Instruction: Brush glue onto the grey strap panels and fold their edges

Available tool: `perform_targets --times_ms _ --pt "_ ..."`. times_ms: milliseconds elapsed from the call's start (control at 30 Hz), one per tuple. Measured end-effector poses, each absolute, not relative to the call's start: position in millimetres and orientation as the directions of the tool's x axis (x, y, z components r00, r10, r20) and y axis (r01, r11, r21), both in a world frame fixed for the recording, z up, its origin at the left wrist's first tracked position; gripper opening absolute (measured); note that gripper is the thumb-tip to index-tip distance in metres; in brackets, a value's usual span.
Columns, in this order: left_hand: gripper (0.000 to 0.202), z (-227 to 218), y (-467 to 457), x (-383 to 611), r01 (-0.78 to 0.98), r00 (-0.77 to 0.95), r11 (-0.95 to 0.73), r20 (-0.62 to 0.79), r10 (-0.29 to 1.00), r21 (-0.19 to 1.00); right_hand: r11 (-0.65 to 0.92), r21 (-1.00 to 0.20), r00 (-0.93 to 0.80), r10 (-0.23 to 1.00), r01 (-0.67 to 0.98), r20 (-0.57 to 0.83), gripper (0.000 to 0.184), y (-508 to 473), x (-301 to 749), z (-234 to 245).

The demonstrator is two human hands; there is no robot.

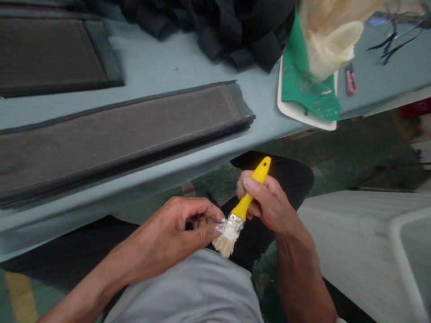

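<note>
My right hand is closed round the yellow handle of a paintbrush, which is tilted with its pale bristles down and to the left. White residue and a shiny, see-through wrapping cover the metal band above the bristles. Thumb and forefinger of my left hand pinch that wrapping at the band's left side; it looks like clear tape or film, though I cannot tell which. The brush is over my lap, in front of the table edge.
A stack of long dark strips lies along the blue-grey table. Wider dark panels are behind it, beside coiled black bands. At right are a white tray with green sheet and a cream container, and a pink cutter.
</note>
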State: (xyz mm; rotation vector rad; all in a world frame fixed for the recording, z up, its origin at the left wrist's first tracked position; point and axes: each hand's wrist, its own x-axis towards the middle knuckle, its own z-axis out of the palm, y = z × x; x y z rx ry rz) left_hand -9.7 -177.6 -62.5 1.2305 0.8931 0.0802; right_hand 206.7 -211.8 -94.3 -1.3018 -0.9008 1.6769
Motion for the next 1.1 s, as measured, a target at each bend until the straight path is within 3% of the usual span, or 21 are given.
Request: perform_targets --times_ms 100,300,500,700,933,1100 --pt "0.022 -62 -174 -10 0.463 0.668 0.274 -0.535 0.518 0.843 -0.416 -0.906 -0.135 0.905 -0.077 -0.404 0.039 -209 203 -85" --pt "0.016 -64 -174 -9 0.522 0.658 0.171 -0.523 0.542 0.835 -0.402 -0.914 -0.126 0.911 -0.055 -0.393 0.037 -210 199 -80" --pt "0.002 -68 -179 -6 0.425 0.576 0.428 -0.603 0.552 0.798 -0.328 -0.935 -0.086 0.944 -0.136 -0.319 0.038 -214 200 -87" --pt "0.01 -70 -184 -5 0.318 0.556 0.525 -0.603 0.572 0.79 -0.311 -0.919 -0.051 0.95 -0.242 -0.308 0.039 -216 196 -101" --pt "0.005 -89 -185 -8 0.288 0.55 0.415 -0.504 0.665 0.863 -0.388 -0.904 0.013 0.918 -0.181 -0.397 0.042 -214 189 -118" --pt "0.011 -91 -189 -12 0.331 0.536 0.106 -0.279 0.797 0.938 -0.308 -0.936 -0.03 0.951 -0.169 -0.308 0.044 -217 196 -120"
